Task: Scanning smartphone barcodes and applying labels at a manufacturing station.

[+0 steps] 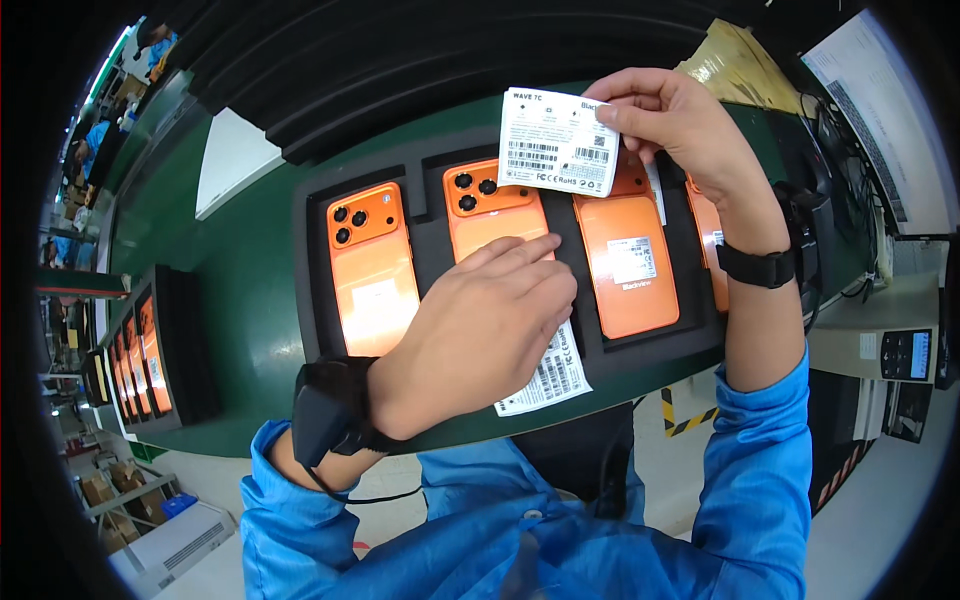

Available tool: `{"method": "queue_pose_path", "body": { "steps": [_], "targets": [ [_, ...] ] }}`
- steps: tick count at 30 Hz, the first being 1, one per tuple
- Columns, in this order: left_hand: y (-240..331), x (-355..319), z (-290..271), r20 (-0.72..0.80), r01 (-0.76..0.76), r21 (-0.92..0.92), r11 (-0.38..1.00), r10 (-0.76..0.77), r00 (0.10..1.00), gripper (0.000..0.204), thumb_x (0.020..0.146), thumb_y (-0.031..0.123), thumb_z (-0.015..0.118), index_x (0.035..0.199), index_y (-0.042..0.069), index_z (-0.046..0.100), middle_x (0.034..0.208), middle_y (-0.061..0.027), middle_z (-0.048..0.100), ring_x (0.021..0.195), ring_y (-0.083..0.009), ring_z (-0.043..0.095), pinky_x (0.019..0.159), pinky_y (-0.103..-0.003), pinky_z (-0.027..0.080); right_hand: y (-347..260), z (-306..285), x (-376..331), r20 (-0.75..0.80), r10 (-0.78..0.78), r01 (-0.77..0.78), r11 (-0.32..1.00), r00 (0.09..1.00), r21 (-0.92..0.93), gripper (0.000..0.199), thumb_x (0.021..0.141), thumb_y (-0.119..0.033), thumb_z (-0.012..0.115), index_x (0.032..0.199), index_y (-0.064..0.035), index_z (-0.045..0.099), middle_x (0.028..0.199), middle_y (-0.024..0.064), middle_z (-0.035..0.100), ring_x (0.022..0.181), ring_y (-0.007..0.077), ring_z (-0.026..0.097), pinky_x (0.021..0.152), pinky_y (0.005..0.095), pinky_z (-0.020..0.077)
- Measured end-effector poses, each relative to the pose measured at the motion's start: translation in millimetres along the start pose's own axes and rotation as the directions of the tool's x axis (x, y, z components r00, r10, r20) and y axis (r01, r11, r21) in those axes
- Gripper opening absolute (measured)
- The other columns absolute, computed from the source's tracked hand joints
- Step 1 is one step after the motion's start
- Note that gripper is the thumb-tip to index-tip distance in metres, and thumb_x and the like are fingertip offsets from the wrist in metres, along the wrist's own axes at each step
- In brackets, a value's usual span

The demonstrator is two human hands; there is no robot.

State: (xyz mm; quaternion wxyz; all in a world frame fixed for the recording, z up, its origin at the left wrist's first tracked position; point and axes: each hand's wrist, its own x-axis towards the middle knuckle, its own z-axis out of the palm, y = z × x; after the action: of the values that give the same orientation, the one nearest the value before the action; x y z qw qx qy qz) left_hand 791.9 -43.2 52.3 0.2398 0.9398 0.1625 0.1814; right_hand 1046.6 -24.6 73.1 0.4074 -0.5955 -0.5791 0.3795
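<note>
My right hand (672,120) pinches a white printed label sheet (535,145) by its right edge, thumb on top. The sheet hangs over the upper parts of two orange phones. My left hand (485,325) lies palm down, fingers stretched out, across the second orange phone (485,222); it hides much of that phone. From under this hand a second white printed label sheet (553,382) sticks out toward me. To the left lies another orange phone (372,285); to the right, a third phone (635,302) carries a small white label. All rest in a black foam tray (428,180).
Another orange phone (706,235) lies at the tray's right end. A second black tray (185,340) with several orange phones stands at left on the green table (255,290). A white box (235,160), a yellowish wrapper (740,65) and a monitor (870,100) stand farther back.
</note>
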Motion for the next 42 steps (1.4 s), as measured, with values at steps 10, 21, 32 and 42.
{"method": "queue_pose_path", "body": {
  "steps": [10, 21, 32, 42],
  "targets": [
    [2, -11, -20, -0.147, -0.059, 0.021, 0.998, 0.062, 0.987, 0.011, 0.075, 0.002, 0.063, 0.084, 0.003, 0.057, 0.092, -0.0110, 0.063, 0.103, -0.0351, 0.062, 0.085, -0.043, 0.047, 6, -5, 0, -0.062, 0.025, -0.024, 0.999, 0.998, 0.031, 0.022, 0.089, -0.011, 0.067, 0.109, -0.0021, 0.070, 0.085, 0.0060, 0.070, 0.070, 0.0079, 0.063, 0.060, 0.0184, 0.0505],
    [-6, -30, -34, -0.377, -0.050, -0.101, 0.994, 0.009, 0.926, 0.005, 0.080, 0.002, 0.060, 0.078, 0.001, 0.057, 0.085, -0.0128, 0.066, 0.095, -0.0364, 0.065, 0.082, -0.040, 0.051, -2, 55, 8, 0.193, 0.057, -0.076, 0.993, 0.980, 0.094, 0.026, 0.089, -0.008, 0.065, 0.113, 0.0021, 0.065, 0.086, 0.0076, 0.069, 0.064, 0.0097, 0.064, 0.058, 0.0204, 0.0536],
    [-13, -31, -24, -0.594, 0.024, -0.258, 0.966, -0.178, 0.784, 0.008, 0.089, 0.003, 0.059, 0.083, -0.002, 0.060, 0.086, -0.0141, 0.066, 0.079, -0.0268, 0.065, 0.074, -0.033, 0.050, -59, 58, -71, 0.395, -0.111, 0.128, 0.992, 0.912, -0.017, 0.029, 0.091, -0.016, 0.068, 0.116, -0.0017, 0.066, 0.105, 0.0044, 0.069, 0.084, 0.0073, 0.060, 0.068, 0.0217, 0.0489],
    [-25, -84, -58, -0.303, 0.142, -0.007, 0.990, -0.138, 0.943, 0.016, 0.083, 0.016, 0.067, 0.094, 0.004, 0.068, 0.096, -0.0115, 0.070, 0.096, -0.0308, 0.066, 0.087, -0.040, 0.049, -49, 32, -52, -0.303, -0.226, 0.220, 0.974, 0.926, -0.055, 0.026, 0.095, -0.022, 0.065, 0.107, 0.0007, 0.067, 0.075, -0.0011, 0.064, 0.063, 0.0015, 0.055, 0.054, 0.0157, 0.0431]
  ]
}}
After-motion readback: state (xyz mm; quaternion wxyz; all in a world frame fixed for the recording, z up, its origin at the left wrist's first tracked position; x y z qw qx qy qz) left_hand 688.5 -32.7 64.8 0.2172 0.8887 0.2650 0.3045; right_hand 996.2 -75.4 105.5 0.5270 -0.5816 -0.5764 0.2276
